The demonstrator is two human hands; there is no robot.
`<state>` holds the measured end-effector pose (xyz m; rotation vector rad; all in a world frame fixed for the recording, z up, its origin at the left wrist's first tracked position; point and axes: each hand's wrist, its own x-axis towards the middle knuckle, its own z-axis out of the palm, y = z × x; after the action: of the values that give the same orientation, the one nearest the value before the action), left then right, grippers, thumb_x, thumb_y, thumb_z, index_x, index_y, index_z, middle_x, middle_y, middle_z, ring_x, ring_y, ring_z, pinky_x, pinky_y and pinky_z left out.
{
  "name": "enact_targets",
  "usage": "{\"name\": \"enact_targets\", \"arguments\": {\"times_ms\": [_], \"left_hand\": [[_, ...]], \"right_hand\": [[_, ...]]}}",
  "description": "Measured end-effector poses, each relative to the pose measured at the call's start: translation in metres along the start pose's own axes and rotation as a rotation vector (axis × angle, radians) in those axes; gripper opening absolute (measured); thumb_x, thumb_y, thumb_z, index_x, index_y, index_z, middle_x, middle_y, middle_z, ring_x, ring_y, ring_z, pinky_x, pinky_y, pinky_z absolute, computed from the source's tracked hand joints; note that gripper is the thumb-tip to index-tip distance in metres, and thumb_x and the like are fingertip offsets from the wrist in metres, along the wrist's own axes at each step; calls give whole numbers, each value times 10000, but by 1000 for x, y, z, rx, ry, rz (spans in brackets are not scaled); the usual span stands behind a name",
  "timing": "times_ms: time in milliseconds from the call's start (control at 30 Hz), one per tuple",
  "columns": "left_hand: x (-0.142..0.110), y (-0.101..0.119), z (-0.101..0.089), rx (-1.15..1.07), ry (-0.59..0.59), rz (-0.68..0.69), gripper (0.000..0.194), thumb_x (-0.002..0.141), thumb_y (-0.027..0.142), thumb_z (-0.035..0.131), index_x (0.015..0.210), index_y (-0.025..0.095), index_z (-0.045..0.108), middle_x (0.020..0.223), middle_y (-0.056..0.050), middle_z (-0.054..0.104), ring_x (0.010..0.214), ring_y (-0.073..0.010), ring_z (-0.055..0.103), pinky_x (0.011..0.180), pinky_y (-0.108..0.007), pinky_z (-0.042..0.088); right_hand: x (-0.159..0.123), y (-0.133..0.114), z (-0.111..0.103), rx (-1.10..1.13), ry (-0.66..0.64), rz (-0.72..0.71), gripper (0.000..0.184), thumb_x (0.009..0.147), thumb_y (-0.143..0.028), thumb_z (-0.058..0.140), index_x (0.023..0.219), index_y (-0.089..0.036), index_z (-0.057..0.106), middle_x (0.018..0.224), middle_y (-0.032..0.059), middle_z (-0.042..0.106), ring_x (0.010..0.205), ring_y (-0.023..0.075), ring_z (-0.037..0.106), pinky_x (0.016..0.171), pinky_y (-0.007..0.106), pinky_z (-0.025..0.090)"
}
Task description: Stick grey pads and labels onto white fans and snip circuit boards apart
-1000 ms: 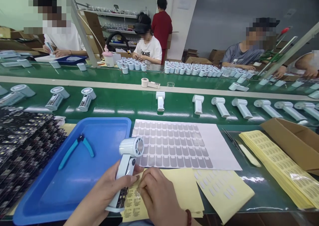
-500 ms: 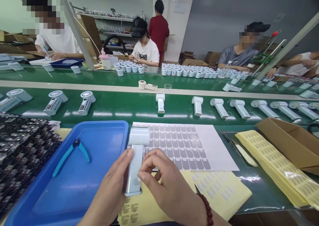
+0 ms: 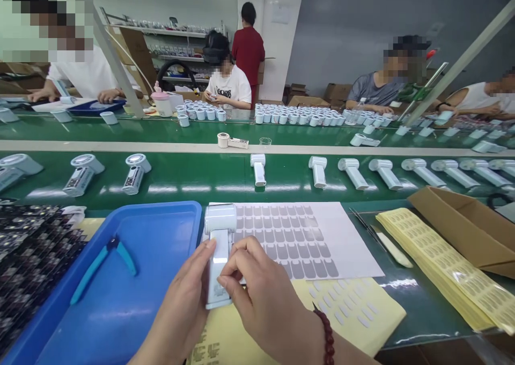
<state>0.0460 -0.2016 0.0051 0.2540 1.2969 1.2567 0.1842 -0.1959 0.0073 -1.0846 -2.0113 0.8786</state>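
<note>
My left hand (image 3: pixel 183 295) is closed around the handle of a pale blue handheld device (image 3: pixel 220 219) with a drum-shaped head, its thumb along the left edge. The device points away from me, head at the far end. Over the lower handle, the thumb and forefinger of my right hand (image 3: pixel 267 284) pinch together close to a small grey printed mark. What they hold, if anything, is too small to make out. Beyond the hands lies a white sheet of grey stickers (image 3: pixel 281 231). Under them is a yellow backing sheet (image 3: pixel 386 300) with small pale labels and printed text.
A blue tray (image 3: pixel 161 215) with cutting pliers (image 3: pixel 115 244) is at left, beside stacked dark boards (image 3: pixel 36 258). Tweezers (image 3: pixel 366 225), yellow label sheets (image 3: pixel 442 268) and a cardboard box (image 3: pixel 454 225) lie right. Similar devices line the green belt (image 3: pixel 193 172); co-workers sit opposite.
My right hand's pinched fingertips have shifted slightly left, further over the handle. The printed mark on the lower handle shows more clearly. The whole view has turned a little.
</note>
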Motion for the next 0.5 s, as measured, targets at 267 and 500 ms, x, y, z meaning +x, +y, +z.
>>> {"name": "enact_targets", "arguments": {"times_ms": [267, 500], "left_hand": [[15, 39, 18, 84, -279, -12, 475, 580, 57, 837, 1039, 135, 747, 1045, -135, 765, 1017, -306, 712, 754, -280, 602], [114, 112, 45, 418, -112, 296, 215, 657, -43, 720, 809, 106, 689, 748, -54, 707, 655, -141, 666, 592, -218, 529]], "right_hand": [[-1, 23, -31, 114, 399, -20, 129, 975, -293, 493, 975, -238, 609, 1090, 76, 641, 1009, 196, 652, 619, 243, 561], [24, 103, -105, -609, 195, 462, 517, 970, -157, 393, 1484, -109, 361, 1238, 189, 686, 1167, 311, 628, 866, 442, 534]]}}
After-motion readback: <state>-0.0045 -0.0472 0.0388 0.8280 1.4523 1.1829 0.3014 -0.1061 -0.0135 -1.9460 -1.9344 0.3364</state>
